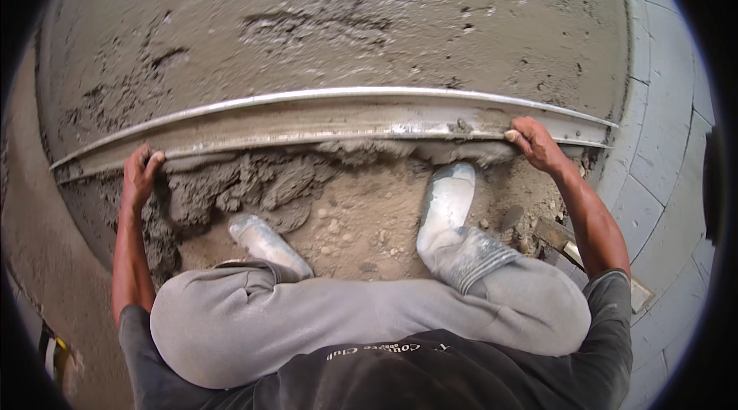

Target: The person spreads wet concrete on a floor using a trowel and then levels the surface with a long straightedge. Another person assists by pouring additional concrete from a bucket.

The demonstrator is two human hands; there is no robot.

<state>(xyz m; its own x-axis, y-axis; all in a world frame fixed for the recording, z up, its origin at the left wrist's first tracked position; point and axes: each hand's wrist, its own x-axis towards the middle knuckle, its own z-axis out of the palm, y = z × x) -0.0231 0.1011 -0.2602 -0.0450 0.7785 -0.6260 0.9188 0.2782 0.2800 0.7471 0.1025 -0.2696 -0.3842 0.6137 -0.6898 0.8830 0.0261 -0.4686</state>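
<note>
Across the near edge of the wet concrete (369, 49), I've got the long metal bar (307, 126) lying side to side, its right end by the pale paving (653, 149) and its left out at the brownish side strip (69, 272). Left hand (141, 172) is closed on the near flange, close to that end; right hand (537, 144) clasps the same flange toward the other, so each grip is holding bar, with a long stretch free between. Doing this well: I'd draw both arms evenly, so neither end leads, and press lightly, letting the bar ride flat rather than dig. Watch the lumpy heap (261, 179) crowding the near side, bulkiest toward the left; drag there seems likely, so short sawing strokes should help. Beyond, pits (315, 24) pock the surface, probably wanting a fill. Boots (450, 195) stand wide on gravelly ground (346, 218); good footing, I'd judge.
</note>
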